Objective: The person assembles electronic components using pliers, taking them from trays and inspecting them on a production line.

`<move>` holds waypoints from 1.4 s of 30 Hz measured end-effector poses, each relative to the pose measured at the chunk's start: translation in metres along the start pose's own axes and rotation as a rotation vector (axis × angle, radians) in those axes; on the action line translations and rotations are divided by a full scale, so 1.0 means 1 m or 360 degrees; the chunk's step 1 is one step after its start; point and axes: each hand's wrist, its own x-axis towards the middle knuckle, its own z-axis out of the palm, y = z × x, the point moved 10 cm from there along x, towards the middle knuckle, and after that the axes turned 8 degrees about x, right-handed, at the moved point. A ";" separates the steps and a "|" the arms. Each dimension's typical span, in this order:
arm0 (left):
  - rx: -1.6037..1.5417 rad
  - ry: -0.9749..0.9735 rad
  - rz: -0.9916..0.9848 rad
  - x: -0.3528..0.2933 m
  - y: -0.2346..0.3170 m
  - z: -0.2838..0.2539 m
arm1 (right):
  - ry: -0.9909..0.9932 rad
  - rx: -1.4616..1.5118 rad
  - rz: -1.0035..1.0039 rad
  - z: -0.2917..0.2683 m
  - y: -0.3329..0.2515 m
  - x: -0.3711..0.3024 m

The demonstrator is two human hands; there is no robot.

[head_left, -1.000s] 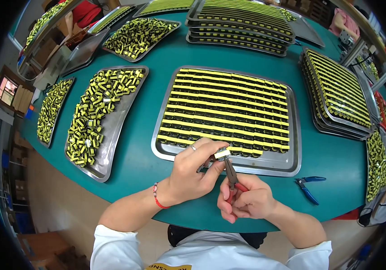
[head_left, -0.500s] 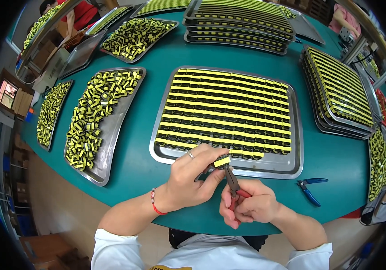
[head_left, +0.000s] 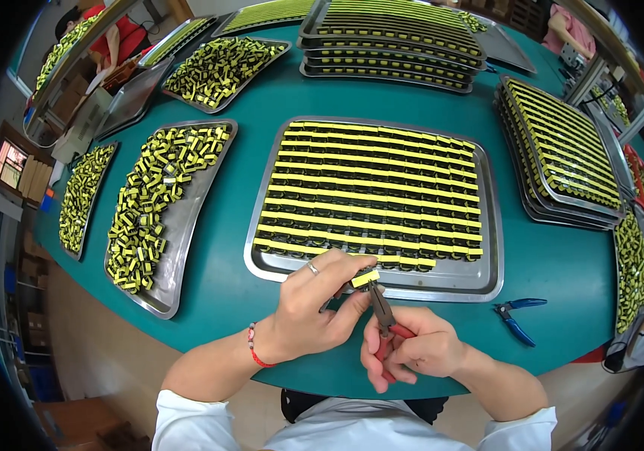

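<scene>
Between the thumb and fingers of my left hand (head_left: pixel 314 304) is a small black part with a yellow taped top (head_left: pixel 365 279). My right hand (head_left: pixel 412 347) is wrapped round red-handled pliers (head_left: pixel 380 310), whose jaw tips touch or nearly touch the front of that part. Whether the jaws grip anything is too small to tell. Just beyond both hands lies a metal tray (head_left: pixel 457 286) filled with straight rows of the same yellow-topped parts. The nearest row stops short of the tray's right side, and my left fingertips cover some of it.
Blue-handled cutters (head_left: pixel 519 317) lie on the green table (head_left: pixel 217 331) to the right. Trays of loose parts (head_left: pixel 196 225) stand at the left. Stacked full trays (head_left: pixel 562 150) rise at the right and at the back (head_left: pixel 390 68). Other people (head_left: pixel 123 37) sit beyond the table.
The view has shifted slightly. My left hand still holds the part, and the pliers stay at it. The fingers of my right hand have loosened a little round the handles.
</scene>
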 end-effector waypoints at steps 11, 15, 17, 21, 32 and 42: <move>-0.0060 0.0012 -0.0028 0.000 0.000 -0.002 | -0.0158 -0.0104 -0.0016 0.010 -0.007 -0.004; -0.0011 0.0047 -0.0050 -0.001 0.003 -0.004 | -0.0180 -0.0044 0.0044 0.010 -0.001 -0.005; -0.0025 0.0084 -0.0043 -0.002 0.003 -0.005 | -0.0191 -0.0026 0.0035 0.009 -0.001 -0.005; -0.0017 0.0074 -0.0013 -0.004 0.004 -0.001 | -0.0081 -0.0166 0.0043 0.001 -0.002 -0.005; -0.0040 -0.0016 0.0062 -0.001 0.011 0.001 | -0.0002 -0.0020 0.0011 0.005 -0.002 -0.003; -0.0076 -0.0046 -0.0050 -0.004 0.006 0.006 | -0.0089 -0.0025 0.0066 -0.002 0.005 -0.003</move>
